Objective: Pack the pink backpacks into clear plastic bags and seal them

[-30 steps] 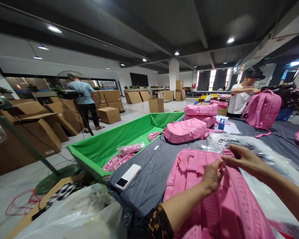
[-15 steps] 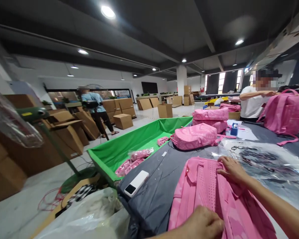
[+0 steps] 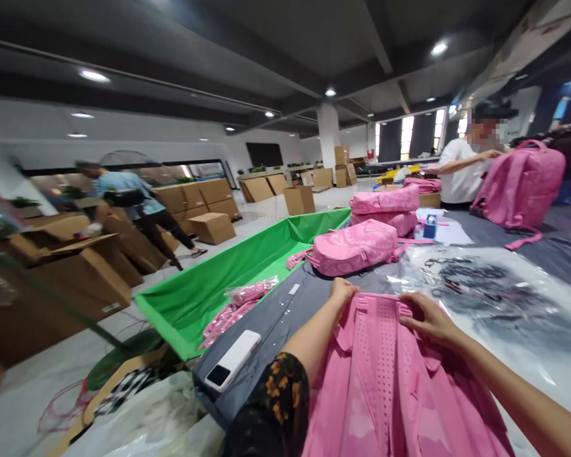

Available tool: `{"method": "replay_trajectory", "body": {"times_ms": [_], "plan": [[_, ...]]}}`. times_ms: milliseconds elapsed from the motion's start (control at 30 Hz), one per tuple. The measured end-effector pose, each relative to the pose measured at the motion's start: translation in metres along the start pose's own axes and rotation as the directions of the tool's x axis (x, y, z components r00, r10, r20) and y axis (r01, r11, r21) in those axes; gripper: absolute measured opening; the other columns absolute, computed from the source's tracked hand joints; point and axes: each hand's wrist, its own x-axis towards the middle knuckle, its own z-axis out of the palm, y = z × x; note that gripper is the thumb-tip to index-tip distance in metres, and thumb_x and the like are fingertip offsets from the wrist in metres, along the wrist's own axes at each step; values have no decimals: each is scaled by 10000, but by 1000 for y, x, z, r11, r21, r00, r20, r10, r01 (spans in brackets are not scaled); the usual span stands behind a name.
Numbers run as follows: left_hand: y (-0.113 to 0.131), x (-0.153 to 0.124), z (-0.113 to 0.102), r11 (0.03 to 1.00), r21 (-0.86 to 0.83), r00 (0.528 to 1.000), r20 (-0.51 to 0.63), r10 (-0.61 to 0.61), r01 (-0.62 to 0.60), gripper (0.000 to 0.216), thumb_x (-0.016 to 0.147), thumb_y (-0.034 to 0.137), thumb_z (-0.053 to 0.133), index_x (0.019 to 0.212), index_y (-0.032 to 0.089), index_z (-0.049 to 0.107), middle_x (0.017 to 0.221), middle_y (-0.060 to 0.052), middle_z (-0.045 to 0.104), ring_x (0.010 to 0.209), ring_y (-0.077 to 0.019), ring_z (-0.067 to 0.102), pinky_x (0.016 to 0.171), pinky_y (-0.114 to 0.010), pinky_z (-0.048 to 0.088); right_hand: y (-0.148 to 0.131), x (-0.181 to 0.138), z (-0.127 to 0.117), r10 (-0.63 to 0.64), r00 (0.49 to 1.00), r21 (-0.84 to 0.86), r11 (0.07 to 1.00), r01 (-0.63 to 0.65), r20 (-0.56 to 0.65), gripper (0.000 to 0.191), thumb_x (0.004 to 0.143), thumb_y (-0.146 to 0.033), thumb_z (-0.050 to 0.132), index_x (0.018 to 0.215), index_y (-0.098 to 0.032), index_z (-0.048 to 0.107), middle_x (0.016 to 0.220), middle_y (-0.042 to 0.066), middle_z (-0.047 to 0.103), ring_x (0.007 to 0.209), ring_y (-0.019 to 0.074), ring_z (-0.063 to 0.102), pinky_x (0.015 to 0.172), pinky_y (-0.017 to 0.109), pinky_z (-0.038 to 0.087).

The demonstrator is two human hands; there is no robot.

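A pink backpack (image 3: 375,374) lies in front of me on the dark-covered table, its dotted mesh back and shoulder straps facing up. My left hand (image 3: 344,292) is closed on its far left top corner, the fingers partly hidden behind the fabric. At the far right top corner, my right hand (image 3: 426,318) grips the edge beside a strap, thumb on the near side. Beyond them lies another pink backpack (image 3: 354,247) on its side, close to my left hand. Right of my right hand spreads a clear plastic sheet or bag (image 3: 495,285).
Left of the table is a green-lined bin (image 3: 219,273) holding pink items in plastic. A white phone (image 3: 233,360) lies near the table's left edge. A blue tape dispenser (image 3: 429,226) stands further back. A co-worker (image 3: 461,168) handles an upright pink backpack (image 3: 528,184).
My left hand has moved from the lower straps up to the backpack's far left corner. My right hand stays at the top right. The view has turned rightward; the person in blue leans more.
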Motion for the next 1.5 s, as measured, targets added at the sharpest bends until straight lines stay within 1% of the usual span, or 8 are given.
{"method": "replay_trajectory", "body": {"times_ms": [167, 300, 467, 567, 767, 967, 1267, 1500], "plan": [[-10, -26, 1, 971, -40, 971, 28, 237, -236, 373, 1014, 347, 505, 775, 173, 733, 754, -14, 694, 838, -204, 679, 779, -285, 512, -9, -2, -11, -40, 999, 9, 999, 40, 28, 341, 922, -421, 608, 1195, -218, 617, 1133, 71, 691, 1020, 229, 639, 918, 365, 522], [-18, -68, -7, 890, -74, 893, 3, 451, -449, 237, 877, 316, 689, 1088, 229, 753, 1108, -31, 694, 1117, -242, 598, 1017, -344, 463, -22, -13, -2, -44, 998, -120, 992, 38, -43, 357, 877, -278, 660, 1224, -218, 606, 1191, 82, 688, 1067, 259, 626, 965, 423, 500], [-47, -125, 10, 817, 19, 800, -191, 569, -576, 386, 793, 150, 772, 1165, 208, 686, 1142, -77, 656, 1099, -275, 557, 1018, -438, 469, -39, -60, 32, -66, 980, -255, 967, 17, -187, 267, 931, -245, 554, 1182, -183, 621, 1157, 137, 689, 1084, 322, 625, 942, 498, 508], [-64, -153, 24, 764, 60, 756, -115, 644, -642, 341, 839, 164, 765, 1162, 222, 675, 1136, -72, 661, 1087, -273, 569, 1000, -437, 488, -37, -96, 41, -73, 978, -276, 961, 17, -194, 278, 986, -336, 490, 1134, -160, 646, 1089, 157, 706, 1023, 341, 648, 909, 515, 516], [-69, -126, 35, 798, 116, 798, 223, 559, -591, 326, 921, 269, 742, 1233, 213, 667, 1205, -80, 653, 1139, -246, 568, 1032, -384, 474, -16, -90, 27, 52, 998, -276, 960, -40, 36, 352, 999, -498, 500, 1093, -224, 698, 1070, 71, 748, 947, 271, 696, 799, 379, 536], [-40, -69, 60, 841, 187, 846, 293, 445, -507, 244, 969, 307, 661, 1112, 119, 721, 1140, -150, 668, 1157, -308, 574, 1036, -420, 453, 3, -41, 31, 264, 958, -394, 897, -200, 114, 340, 939, -461, 549, 1123, -222, 707, 968, 82, 756, 852, 300, 705, 616, 340, 470], [-29, -96, 40, 812, 210, 808, 390, 442, -545, 725, 925, 670, 600, 1437, 158, 554, 1439, -177, 575, 1331, -373, 517, 1153, -520, 382, 27, -32, 52, 323, 945, -326, 901, -287, 60, 328, 912, -499, 565, 1082, -221, 598, 961, 97, 752, 919, 328, 718, 698, 389, 539], [-3, -124, 72, 870, 90, 813, 413, 411, -485, 1006, 862, 820, 527, 1609, 185, 302, 1678, -215, 191, 1560, -441, 64, 1232, -682, 108, 25, -37, 63, 232, 972, -282, 932, -229, -25, 301, 950, -489, 449, 994, -226, 588, 938, 92, 730, 882, 288, 706, 753, 396, 559]]}}
